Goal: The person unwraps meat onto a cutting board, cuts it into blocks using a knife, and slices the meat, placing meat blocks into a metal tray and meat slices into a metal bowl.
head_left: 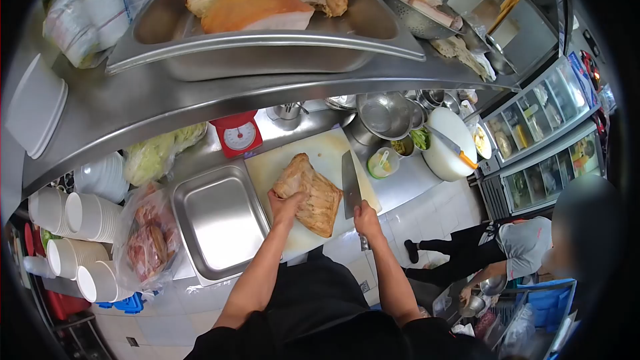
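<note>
A large slab of cooked, browned meat (313, 199) lies on the pale cutting board (267, 165). My left hand (287, 207) is on the slab's left edge, with its fingers closed around that edge. On the right side of the board, my right hand (367, 219) grips the handle of a wide cleaver (350, 183). The blade points away from me, just to the right of the meat and apart from most of it. Left of the board sits an empty steel tray (220, 220).
A steel shelf (220, 110) overhead holds a deep pan (267, 47) of meat. Behind the board stands a red scale (239, 135). Bagged meat (148, 247) and stacked bowls (87, 217) are at left. A co-worker (523, 247) bends at right, near metal bowls.
</note>
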Demonstrator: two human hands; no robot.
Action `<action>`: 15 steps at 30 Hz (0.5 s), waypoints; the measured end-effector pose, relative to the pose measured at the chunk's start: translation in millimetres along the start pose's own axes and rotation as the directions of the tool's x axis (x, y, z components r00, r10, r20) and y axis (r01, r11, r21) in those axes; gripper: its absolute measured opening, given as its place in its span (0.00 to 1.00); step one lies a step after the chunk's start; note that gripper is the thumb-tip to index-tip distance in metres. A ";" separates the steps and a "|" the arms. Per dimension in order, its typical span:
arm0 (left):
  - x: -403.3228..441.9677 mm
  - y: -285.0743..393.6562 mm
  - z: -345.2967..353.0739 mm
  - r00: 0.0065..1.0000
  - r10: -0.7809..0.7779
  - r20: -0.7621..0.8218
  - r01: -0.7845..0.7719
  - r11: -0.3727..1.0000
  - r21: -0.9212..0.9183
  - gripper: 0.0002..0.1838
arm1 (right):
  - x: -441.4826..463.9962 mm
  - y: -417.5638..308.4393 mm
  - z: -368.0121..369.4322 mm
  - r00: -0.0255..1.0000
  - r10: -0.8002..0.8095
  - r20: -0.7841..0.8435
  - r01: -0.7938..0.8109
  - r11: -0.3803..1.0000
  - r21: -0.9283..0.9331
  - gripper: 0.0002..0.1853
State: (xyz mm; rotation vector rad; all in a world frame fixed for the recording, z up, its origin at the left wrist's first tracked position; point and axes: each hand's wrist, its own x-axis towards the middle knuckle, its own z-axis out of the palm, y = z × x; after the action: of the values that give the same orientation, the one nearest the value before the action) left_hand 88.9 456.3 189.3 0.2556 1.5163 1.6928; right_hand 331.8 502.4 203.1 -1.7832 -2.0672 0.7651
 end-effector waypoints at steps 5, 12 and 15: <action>7.9 10.0 14.8 0.972 -0.194 0.133 0.219 0.953 -0.209 0.46 | 6.8 33.1 4.7 0.980 -0.181 -0.078 0.183 0.983 0.012 0.12; 31.2 24.3 68.8 0.958 0.070 0.277 0.068 0.886 -0.458 0.46 | 14.7 52.1 -26.8 0.891 0.112 0.441 -0.401 0.648 0.647 0.06; 39.6 26.8 63.1 0.840 0.327 0.433 -0.127 0.894 -0.430 0.44 | 30.2 68.3 -46.3 0.841 0.066 0.538 -0.495 0.494 0.715 0.05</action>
State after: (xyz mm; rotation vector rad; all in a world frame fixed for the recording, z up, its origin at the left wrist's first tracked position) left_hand 92.3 531.2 214.8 0.6329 0.7705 1.8884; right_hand 407.5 546.8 198.1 -1.4062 -1.1226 2.0273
